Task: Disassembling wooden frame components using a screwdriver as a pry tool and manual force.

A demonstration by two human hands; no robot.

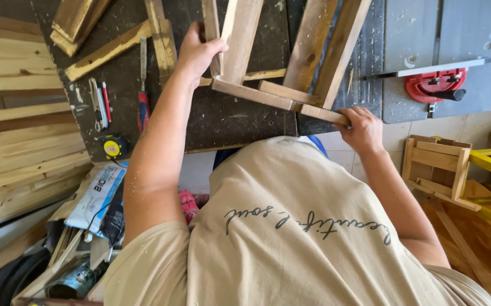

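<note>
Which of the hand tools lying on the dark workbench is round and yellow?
The tape measure, near the bench's front edge, has the round yellow face. The chisel with a red handle and the pencils beside it are long and thin.

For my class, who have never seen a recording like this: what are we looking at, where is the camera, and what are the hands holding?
There is one picture, from a camera worn on a person's head, looking down over their beige shirt at a dark workbench. No machine does the work, only two bare hands. The left hand grips an upright slat of a wooden frame; the right hand holds its lower rail end. On the bench lie a red-handled chisel, a yellow tape measure and wood offcuts. A small wooden stool sits on the floor.
</note>
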